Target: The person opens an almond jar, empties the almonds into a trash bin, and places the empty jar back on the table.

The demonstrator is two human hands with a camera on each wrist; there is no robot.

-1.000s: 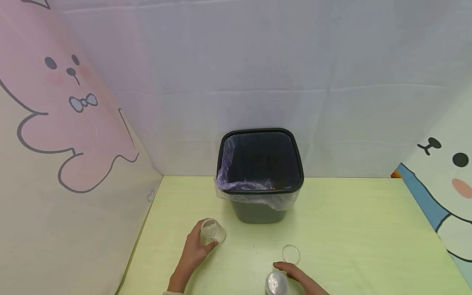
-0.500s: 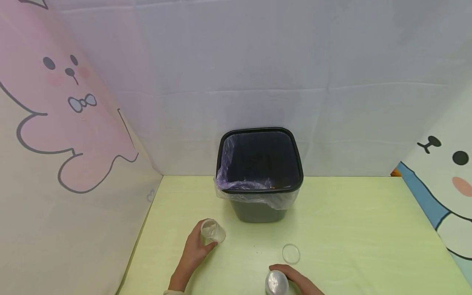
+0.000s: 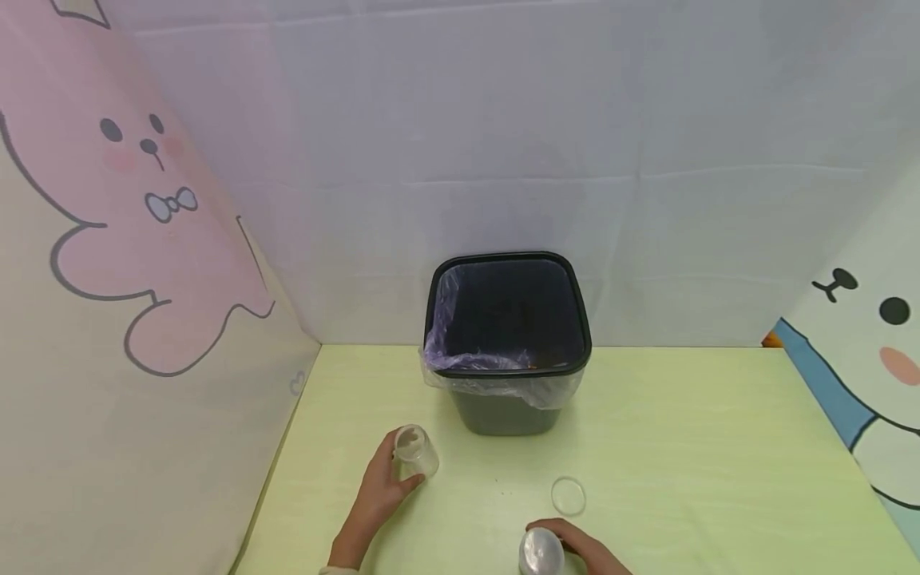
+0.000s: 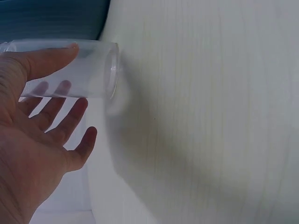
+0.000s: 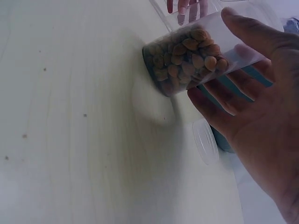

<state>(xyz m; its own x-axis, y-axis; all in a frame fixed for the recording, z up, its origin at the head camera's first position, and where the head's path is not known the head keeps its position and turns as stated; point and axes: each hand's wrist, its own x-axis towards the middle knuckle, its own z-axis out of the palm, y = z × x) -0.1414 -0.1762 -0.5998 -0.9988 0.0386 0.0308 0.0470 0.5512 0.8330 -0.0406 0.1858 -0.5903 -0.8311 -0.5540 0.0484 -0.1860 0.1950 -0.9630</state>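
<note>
Holding jars (image 5: pixel 189 58), rm btwn hands (image 3: pixel 379 489)

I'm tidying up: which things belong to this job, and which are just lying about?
Apparently in use:
clear cylindrical plastic jar in left hand
clear plastic jar of brown nuts in right hand

Untouched, apparently lying about:
clear, round plastic lid
dark, squarish plastic bin
</note>
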